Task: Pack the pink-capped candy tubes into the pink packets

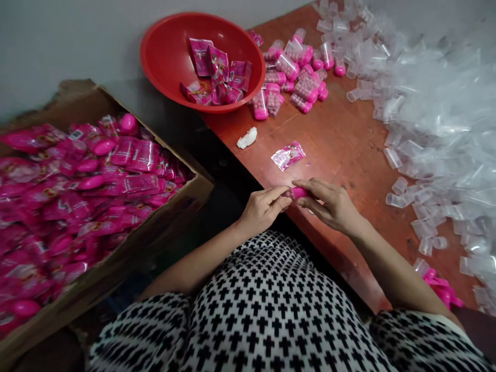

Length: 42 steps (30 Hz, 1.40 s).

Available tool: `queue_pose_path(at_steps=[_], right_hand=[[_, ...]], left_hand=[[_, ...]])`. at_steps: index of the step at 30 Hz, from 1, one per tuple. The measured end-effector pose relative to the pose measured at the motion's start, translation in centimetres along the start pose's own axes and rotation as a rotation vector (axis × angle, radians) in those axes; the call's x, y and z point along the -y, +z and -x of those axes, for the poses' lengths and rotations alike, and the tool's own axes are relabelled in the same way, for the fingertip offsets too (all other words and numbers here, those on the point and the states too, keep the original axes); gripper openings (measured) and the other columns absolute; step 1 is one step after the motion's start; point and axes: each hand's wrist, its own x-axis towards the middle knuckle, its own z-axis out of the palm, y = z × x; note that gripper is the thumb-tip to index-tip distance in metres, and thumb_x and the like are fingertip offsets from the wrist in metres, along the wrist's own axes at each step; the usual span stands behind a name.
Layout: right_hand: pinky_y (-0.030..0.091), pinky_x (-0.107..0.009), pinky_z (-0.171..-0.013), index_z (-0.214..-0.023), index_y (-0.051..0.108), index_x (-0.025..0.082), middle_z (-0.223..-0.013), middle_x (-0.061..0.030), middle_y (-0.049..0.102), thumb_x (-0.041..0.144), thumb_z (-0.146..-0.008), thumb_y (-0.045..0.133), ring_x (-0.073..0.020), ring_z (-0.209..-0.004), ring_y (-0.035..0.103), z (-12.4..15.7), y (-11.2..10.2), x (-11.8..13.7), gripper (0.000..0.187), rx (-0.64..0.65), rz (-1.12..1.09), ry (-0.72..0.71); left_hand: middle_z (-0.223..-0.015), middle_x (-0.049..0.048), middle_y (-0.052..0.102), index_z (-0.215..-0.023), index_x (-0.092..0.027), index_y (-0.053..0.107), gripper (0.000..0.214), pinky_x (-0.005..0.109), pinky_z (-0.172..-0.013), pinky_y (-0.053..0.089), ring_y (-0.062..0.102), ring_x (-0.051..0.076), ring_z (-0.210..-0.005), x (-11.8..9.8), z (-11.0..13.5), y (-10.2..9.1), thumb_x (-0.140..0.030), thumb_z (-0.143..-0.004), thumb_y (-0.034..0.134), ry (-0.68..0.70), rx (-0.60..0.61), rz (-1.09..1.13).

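Note:
My left hand (pixel 263 206) and my right hand (pixel 329 204) meet at the near edge of the reddish-brown table (pixel 341 144). Both pinch a small pink capped tube (pixel 299 193) between their fingertips. Just beyond them lies a flat clear-and-pink sachet (pixel 288 155). A white crumpled wad (pixel 247 138) rests further back on the table.
A red bowl (pixel 166 57) holds several pink sachets. Filled pink-capped tubes (pixel 294 72) lie beside it. A heap of empty clear tubes (pixel 437 119) covers the table's right side. A cardboard box (pixel 155 227) of pink packed sachets stands at my left. Pink caps (pixel 439 287) lie near my right elbow.

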Motion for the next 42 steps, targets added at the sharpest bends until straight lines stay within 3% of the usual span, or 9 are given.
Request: queue_pose_path(at_steps=[5,10,14,20,25,29,34,38,42], right_hand=[[0.050,-0.028,-0.062,-0.117,0.057,0.020,-0.086,-0.0068,0.062,0.026,-0.093,0.049,-0.0149,-0.068,0.059,0.6,-0.2,0.3,0.026,0.035,0.019,-0.063],[0.052,-0.027,-0.059,-0.118,0.054,0.019,-0.086,-0.0069,0.064,0.026,-0.094,0.046,-0.0153,-0.069,0.062,1.6,0.3,0.9,0.026,0.045,0.182,-0.084],[0.051,-0.026,-0.054,-0.116,0.058,0.017,-0.083,-0.0082,0.068,0.025,-0.093,0.048,-0.0162,-0.065,0.064,2.0,0.7,0.5,0.026,0.027,0.242,-0.084],[0.056,-0.028,-0.069,-0.126,0.054,0.021,-0.093,-0.0077,0.072,0.028,-0.090,0.057,-0.0162,-0.077,0.069,1.7,1.2,-0.8,0.037,-0.065,-0.049,0.015],[0.056,-0.027,-0.068,-0.130,0.052,0.020,-0.096,-0.0077,0.072,0.027,-0.093,0.051,-0.0148,-0.075,0.068,1.4,0.6,-0.7,0.038,0.026,-0.097,0.034],[0.056,-0.031,-0.075,-0.134,0.047,0.020,-0.101,-0.0103,0.069,0.024,-0.095,0.045,-0.0176,-0.087,0.067,1.5,0.1,-0.7,0.039,0.096,0.000,-0.107],[0.056,-0.029,-0.066,-0.134,0.046,0.017,-0.098,-0.0128,0.067,0.023,-0.096,0.039,-0.0175,-0.078,0.065,2.1,0.9,-0.6,0.039,0.125,0.125,-0.168],[0.056,-0.031,-0.070,-0.136,0.045,0.018,-0.098,-0.0121,0.068,0.024,-0.095,0.044,-0.0191,-0.083,0.065,2.2,2.3,-1.1,0.042,-0.002,0.057,-0.088],[0.055,-0.034,-0.076,-0.139,0.042,0.022,-0.093,-0.0069,0.070,0.030,-0.093,0.049,-0.0185,-0.082,0.067,1.8,3.5,-1.8,0.048,-0.069,-0.140,0.136]], left_hand=[[-0.089,0.0051,0.073,-0.096,-0.019,0.072,0.020,0.026,-0.072,0.054,0.068,0.016,-0.073,0.0,0.1,-0.4,-0.029,-0.081,0.062,0.066,-0.017,0.002],[-0.085,0.0065,0.073,-0.099,-0.017,0.071,0.021,0.025,-0.068,0.053,0.068,0.016,-0.073,0.2,0.6,0.1,-0.026,-0.084,0.058,0.189,0.025,-0.116],[-0.082,0.0074,0.072,-0.098,-0.015,0.070,0.022,0.025,-0.067,0.052,0.067,0.016,-0.072,0.2,0.6,0.5,-0.026,-0.086,0.054,0.203,0.028,-0.193],[-0.084,0.0036,0.070,-0.102,-0.018,0.068,0.026,0.022,-0.059,0.053,0.064,0.011,-0.060,0.3,0.5,0.7,-0.032,-0.088,0.051,-0.027,0.026,0.006],[-0.075,0.0022,0.065,-0.103,-0.014,0.066,0.031,0.021,-0.052,0.055,0.065,0.012,-0.060,0.6,0.8,0.9,-0.037,-0.086,0.055,-0.221,0.055,0.227],[-0.070,0.0013,0.064,-0.091,-0.014,0.067,0.024,0.021,-0.052,0.054,0.063,0.011,-0.057,0.7,1.2,1.0,-0.034,-0.086,0.055,-0.121,0.064,0.139],[-0.069,0.0013,0.063,-0.081,-0.016,0.067,0.022,0.018,-0.050,0.049,0.060,0.009,-0.055,0.9,2.0,1.7,-0.030,-0.088,0.052,-0.024,-0.020,-0.020],[-0.069,0.0018,0.064,-0.087,-0.016,0.069,0.023,0.018,-0.043,0.046,0.060,0.010,-0.052,1.0,1.6,2.0,-0.033,-0.086,0.055,-0.110,-0.081,-0.006],[-0.070,0.0016,0.067,-0.107,-0.015,0.067,0.037,0.019,-0.043,0.049,0.064,0.012,-0.056,1.2,0.6,2.0,-0.040,-0.081,0.059,-0.335,-0.094,0.270]])
